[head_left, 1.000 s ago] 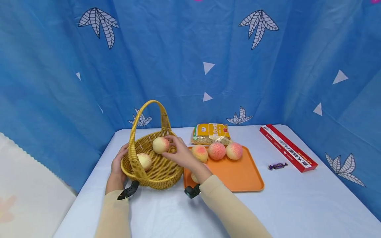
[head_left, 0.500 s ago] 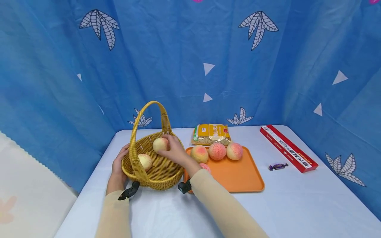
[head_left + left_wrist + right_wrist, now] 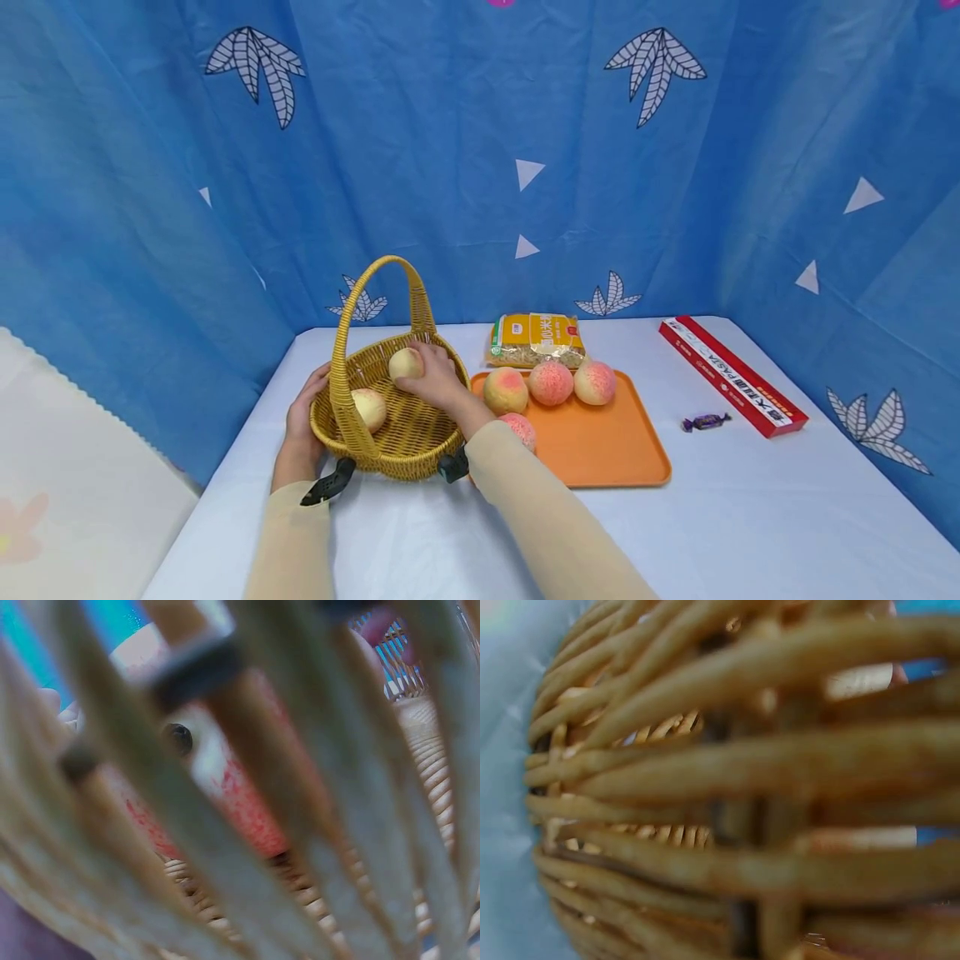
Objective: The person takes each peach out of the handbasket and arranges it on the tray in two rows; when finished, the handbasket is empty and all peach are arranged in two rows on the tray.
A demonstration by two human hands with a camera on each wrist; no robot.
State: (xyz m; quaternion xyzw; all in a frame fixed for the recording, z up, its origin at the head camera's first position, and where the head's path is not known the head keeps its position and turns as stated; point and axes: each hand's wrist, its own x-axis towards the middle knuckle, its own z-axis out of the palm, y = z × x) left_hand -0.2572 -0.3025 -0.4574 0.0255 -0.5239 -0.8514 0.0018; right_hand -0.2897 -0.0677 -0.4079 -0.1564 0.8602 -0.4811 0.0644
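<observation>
In the head view my right hand [image 3: 438,379] grips a pale peach [image 3: 406,364] inside the yellow wicker basket [image 3: 408,467], fingers over its far right side. Another peach [image 3: 370,409] lies in the basket's left part, behind the foot of the handle. My left hand [image 3: 302,421] holds the basket's left side, fingers at the rim. Close-up weave fills much of the left wrist view, with a red-speckled peach [image 3: 251,810] showing through the gaps. The right wrist view is mostly blurred basket weave [image 3: 780,765].
An orange tray [image 3: 600,450] right of the basket bears several peaches [image 3: 551,382]. Behind it lies a yellow food packet [image 3: 536,337]. A purple-wrapped candy [image 3: 706,422] and a long red pasta box [image 3: 731,375] are farther right. Blue curtains [image 3: 450,167] border the table [image 3: 787,517].
My right forearm has swung left and the hand has closed farther round the peach, which stays nearly in place. A peach on the tray is more exposed. The left hand keeps its hold.
</observation>
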